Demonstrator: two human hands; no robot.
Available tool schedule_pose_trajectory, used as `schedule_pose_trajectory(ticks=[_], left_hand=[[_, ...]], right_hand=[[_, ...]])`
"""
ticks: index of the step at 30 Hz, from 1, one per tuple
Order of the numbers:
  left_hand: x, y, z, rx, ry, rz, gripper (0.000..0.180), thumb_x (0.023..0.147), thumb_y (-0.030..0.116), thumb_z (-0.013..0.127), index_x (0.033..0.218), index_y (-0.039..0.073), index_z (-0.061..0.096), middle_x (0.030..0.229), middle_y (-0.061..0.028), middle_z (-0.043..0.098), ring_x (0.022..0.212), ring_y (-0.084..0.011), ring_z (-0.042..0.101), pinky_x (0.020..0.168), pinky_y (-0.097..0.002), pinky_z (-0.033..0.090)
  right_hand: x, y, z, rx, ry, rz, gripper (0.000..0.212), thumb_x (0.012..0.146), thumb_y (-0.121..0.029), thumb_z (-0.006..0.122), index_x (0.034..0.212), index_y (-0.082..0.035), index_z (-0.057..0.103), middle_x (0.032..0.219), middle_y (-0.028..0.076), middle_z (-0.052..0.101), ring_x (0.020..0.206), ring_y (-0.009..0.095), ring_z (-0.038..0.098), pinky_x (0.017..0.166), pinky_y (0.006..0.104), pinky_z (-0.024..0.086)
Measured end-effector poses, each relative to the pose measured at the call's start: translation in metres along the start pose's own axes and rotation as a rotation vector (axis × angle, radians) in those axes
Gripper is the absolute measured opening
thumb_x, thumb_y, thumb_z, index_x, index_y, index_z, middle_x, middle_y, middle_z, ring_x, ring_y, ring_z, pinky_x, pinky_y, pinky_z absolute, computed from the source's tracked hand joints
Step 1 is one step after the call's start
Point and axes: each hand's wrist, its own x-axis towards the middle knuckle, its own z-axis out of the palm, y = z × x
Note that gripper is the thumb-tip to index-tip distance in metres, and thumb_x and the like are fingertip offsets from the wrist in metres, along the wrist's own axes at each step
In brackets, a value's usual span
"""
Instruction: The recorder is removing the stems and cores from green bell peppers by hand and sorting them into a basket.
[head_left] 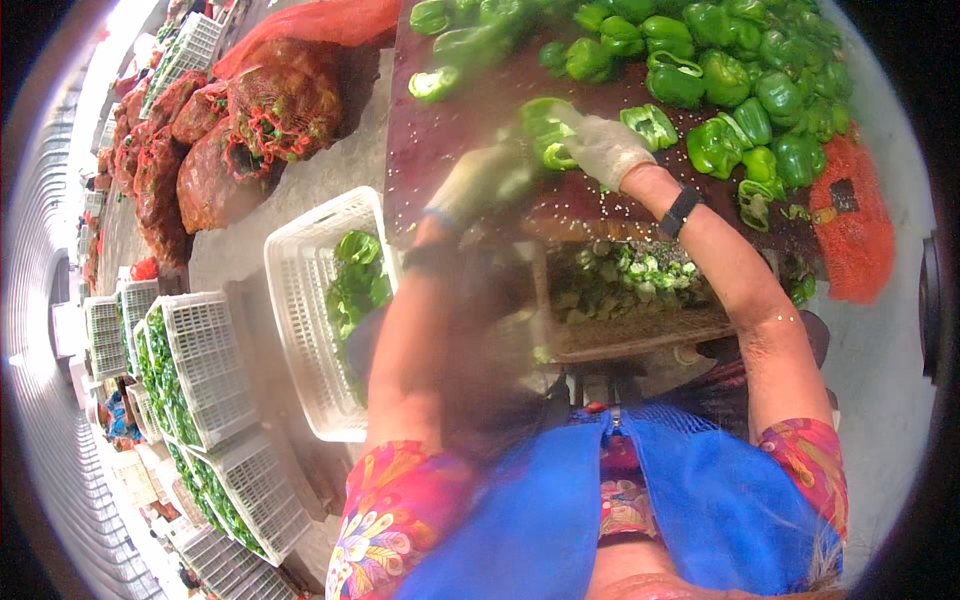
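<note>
My right hand (606, 150), in a pale glove, grips a cut green bell pepper (545, 122) over the dark red tabletop (440, 120). Just left of it, my gloved left hand (482, 185) is smeared by motion, so its fingers and anything in them cannot be made out. Another cut pepper (650, 127) lies open beside my right hand, with its pale inside showing. Whole and cut peppers (705, 75) are heaped at the far right of the table, and a cut one (433, 84) rests at the far left. Small pale seeds are scattered over the surface.
Below the table's near edge, a tray (620, 350) holds pepper cores and scraps. A white plastic basket (290, 290) with green pieces stands left of my left arm. Stacked crates (205, 350) and full red mesh sacks (225, 165) are farther left. Red netting (860, 240) hangs at the table's right.
</note>
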Motion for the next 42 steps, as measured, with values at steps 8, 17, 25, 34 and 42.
schedule_pose_trajectory(ticks=[8, 17, 25, 34, 42], left_hand=[[0.023, 0.019, 0.062, 0.805, 0.272, 0.245, 0.057, 0.083, 0.025, 0.068, 0.132, 0.002, 0.05, 0.118, -0.015, 0.064, 0.101, -0.0216, 0.063, 0.085, -0.0334, 0.053], [0.033, 0.008, 0.112, 0.562, 0.269, 0.421, 0.022, 0.09, 0.015, 0.059, 0.108, 0.005, 0.066, 0.094, -0.009, 0.07, 0.078, -0.0184, 0.064, 0.07, -0.03, 0.054], [0.09, -0.013, 0.167, 0.351, 0.091, 0.312, 0.029, 0.096, 0.018, 0.045, 0.108, 0.004, 0.067, 0.098, -0.0077, 0.069, 0.082, -0.0123, 0.061, 0.073, -0.029, 0.05], [-0.052, 0.044, 0.093, -0.046, -0.031, 0.244, 0.031, 0.095, 0.006, 0.051, 0.126, 0.005, 0.057, 0.11, -0.0059, 0.063, 0.086, -0.011, 0.061, 0.073, -0.0251, 0.053], [-0.304, 0.108, -0.091, 0.161, 0.491, 0.226, 0.033, 0.094, 0.023, 0.057, 0.121, 0.005, 0.057, 0.111, -0.0081, 0.063, 0.095, -0.0154, 0.062, 0.082, -0.0296, 0.053]], right_hand=[[-0.024, 0.026, 0.021, 0.066, 0.327, -0.08, 0.046, 0.09, -0.017, 0.056, 0.135, -0.021, 0.051, 0.113, 0.02, 0.064, 0.1, 0.035, 0.063, 0.085, 0.0416, 0.052], [-0.064, 0.071, -0.001, -0.145, 0.902, -0.324, 0.043, 0.09, -0.018, 0.06, 0.131, -0.005, 0.054, 0.132, 0.013, 0.058, 0.115, 0.027, 0.06, 0.101, 0.035, 0.046], [-0.023, 0.127, 0.019, 0.371, 0.655, 0.469, 0.027, 0.092, -0.016, 0.049, 0.109, -0.01, 0.069, 0.115, 0.012, 0.065, 0.108, 0.026, 0.062, 0.089, 0.0359, 0.051], [-0.047, -0.02, 0.006, 0.469, 0.8, -0.315, 0.028, 0.096, -0.009, 0.044, 0.114, -0.004, 0.066, 0.11, 0.01, 0.067, 0.095, 0.015, 0.064, 0.081, 0.0284, 0.053], [-0.061, -0.276, -0.045, 0.788, -0.137, -0.553, 0.027, 0.088, -0.021, 0.058, 0.111, -0.009, 0.066, 0.099, 0.019, 0.067, 0.091, 0.033, 0.065, 0.085, 0.0429, 0.05]])
